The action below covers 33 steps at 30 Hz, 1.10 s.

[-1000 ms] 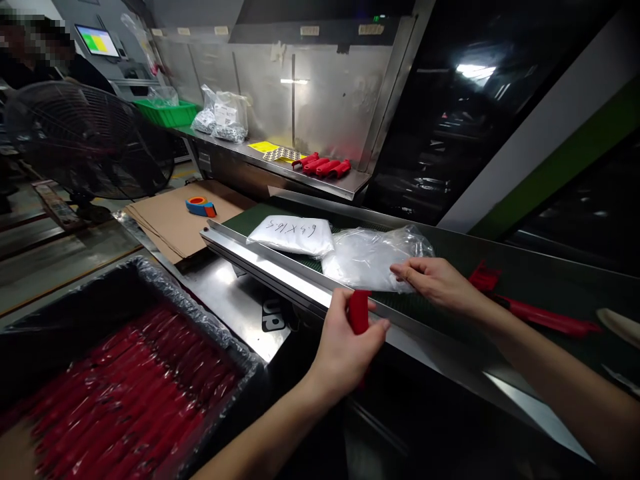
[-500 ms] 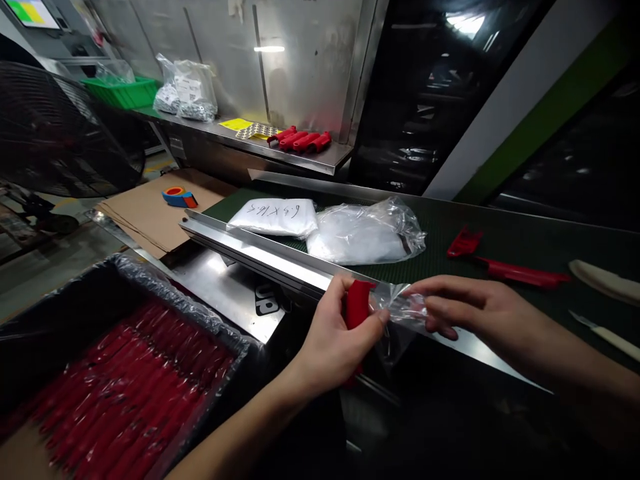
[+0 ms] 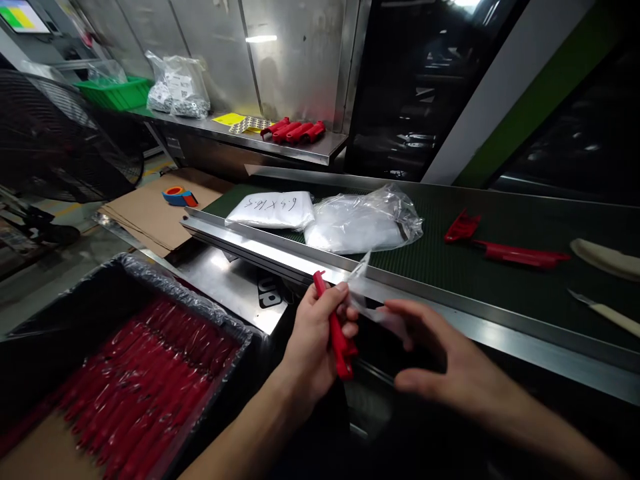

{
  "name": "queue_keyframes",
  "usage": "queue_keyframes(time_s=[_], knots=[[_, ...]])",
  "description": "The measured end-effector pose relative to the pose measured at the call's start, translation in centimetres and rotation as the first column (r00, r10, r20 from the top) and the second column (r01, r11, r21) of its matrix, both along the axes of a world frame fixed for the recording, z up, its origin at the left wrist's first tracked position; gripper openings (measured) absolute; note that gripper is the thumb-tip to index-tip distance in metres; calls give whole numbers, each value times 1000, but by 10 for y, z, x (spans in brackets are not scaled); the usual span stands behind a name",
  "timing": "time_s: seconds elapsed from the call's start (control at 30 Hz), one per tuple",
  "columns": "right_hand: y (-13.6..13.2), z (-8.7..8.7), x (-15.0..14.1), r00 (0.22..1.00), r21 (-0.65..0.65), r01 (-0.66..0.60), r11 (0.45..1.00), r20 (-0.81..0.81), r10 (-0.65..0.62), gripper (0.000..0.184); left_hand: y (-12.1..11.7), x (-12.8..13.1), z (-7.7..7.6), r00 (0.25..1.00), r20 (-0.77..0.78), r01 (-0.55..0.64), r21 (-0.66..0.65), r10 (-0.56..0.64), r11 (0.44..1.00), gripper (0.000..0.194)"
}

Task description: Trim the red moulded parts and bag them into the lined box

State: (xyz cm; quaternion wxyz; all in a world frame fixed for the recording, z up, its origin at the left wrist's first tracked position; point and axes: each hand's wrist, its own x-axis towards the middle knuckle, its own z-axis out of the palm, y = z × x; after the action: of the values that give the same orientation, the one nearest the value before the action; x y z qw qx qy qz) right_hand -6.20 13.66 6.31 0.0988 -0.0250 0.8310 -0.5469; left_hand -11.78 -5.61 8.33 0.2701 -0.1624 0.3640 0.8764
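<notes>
My left hand (image 3: pixel 313 340) is closed round a slim red plastic tool (image 3: pixel 334 330), held in front of the steel rail of the conveyor (image 3: pixel 450 317). My right hand (image 3: pixel 440 360) pinches a small clear plastic bag (image 3: pixel 367 303) right beside the tool, its fingers curled. The bag's upper corner sticks up above the left thumb. Both hands sit just below the belt's near edge.
A stack of clear bags (image 3: pixel 363 223) and a white packet with handwriting (image 3: pixel 273 210) lie on the green belt. Red parts (image 3: pixel 500 250) and a white-handled knife (image 3: pixel 607 313) lie further right. A black lined bin of wrapped red tools (image 3: pixel 125 380) stands at lower left. A fan (image 3: pixel 60 140) stands left.
My right hand took one clear bag off the stack and drew it down to the red tool. My left hand turned the tool so its length shows.
</notes>
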Motion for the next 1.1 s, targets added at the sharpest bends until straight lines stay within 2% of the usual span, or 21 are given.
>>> queue_keyframes(time_s=[0.07, 0.1, 0.17, 0.23, 0.3, 0.37, 0.4, 0.43, 0.5, 0.53, 0.63, 0.7, 0.73, 0.8, 0.9, 0.97, 1.1], knots=[[-11, -16, 13, 991, 78, 36, 996, -134, -26, 65, -2, -1, -3, 995, 100, -9, 61, 3, 998, 17], [-16, -23, 17, 977, 71, 96, 993, -200, -80, 56, -3, -1, -5, 990, 142, -16, 92, 3, 996, 15], [-23, -31, 21, 936, -19, 228, 973, -271, -224, 47, -3, 3, -8, 977, 214, -29, 134, 0, 991, 14], [-27, -32, 20, 905, -97, 304, 948, -281, -319, 44, -1, 8, -10, 961, 275, -26, 141, -14, 990, 15], [-27, -29, 17, 898, -86, 289, 953, -321, -302, 29, 2, 14, -11, 947, 321, -32, 125, -9, 992, 15], [-25, -27, 14, 893, -19, 262, 965, -375, -250, 10, 4, 19, -11, 935, 353, -53, 110, 11, 993, 14], [-23, -27, 14, 886, 9, 263, 965, -397, -238, 9, 5, 20, -11, 929, 369, -63, 107, 19, 992, 14], [-21, -28, 14, 881, 24, 276, 961, -406, -243, 8, 6, 21, -11, 923, 385, -67, 107, 20, 992, 15], [-17, -32, 15, 882, 26, 292, 956, -395, -259, 25, 6, 23, -12, 910, 415, -70, 107, 19, 992, 17], [-15, -34, 16, 898, 22, 262, 965, -370, -236, 35, 6, 23, -12, 904, 428, -73, 104, 21, 992, 18], [-11, -38, 20, 967, -46, 58, 997, -244, -68, 43, 5, 24, -14, 894, 443, -107, 84, 59, 991, 18], [-12, -38, 23, 981, -136, -55, 989, -192, 28, 44, 5, 24, -15, 891, 443, -135, 55, 97, 989, 18], [-14, -39, 24, 982, -181, -65, 981, -184, 31, 47, 5, 24, -15, 889, 442, -150, 37, 119, 988, 17], [-19, -42, 25, 984, -222, -1, 975, -172, -38, 43, 6, 24, -17, 884, 441, -171, 1, 153, 985, 16], [-26, -49, 25, 964, -202, 206, 957, -126, -235, 25, 8, 24, -18, 887, 430, -172, -37, 171, 984, 16], [-27, -53, 24, 942, -181, 300, 937, -102, -321, 27, 9, 24, -19, 896, 414, -152, -61, 163, 987, 15], [-19, -54, 24, 923, -75, 360, 930, -120, -366, 34, 8, 28, -25, 922, 346, -128, -152, 174, 980, 12]])
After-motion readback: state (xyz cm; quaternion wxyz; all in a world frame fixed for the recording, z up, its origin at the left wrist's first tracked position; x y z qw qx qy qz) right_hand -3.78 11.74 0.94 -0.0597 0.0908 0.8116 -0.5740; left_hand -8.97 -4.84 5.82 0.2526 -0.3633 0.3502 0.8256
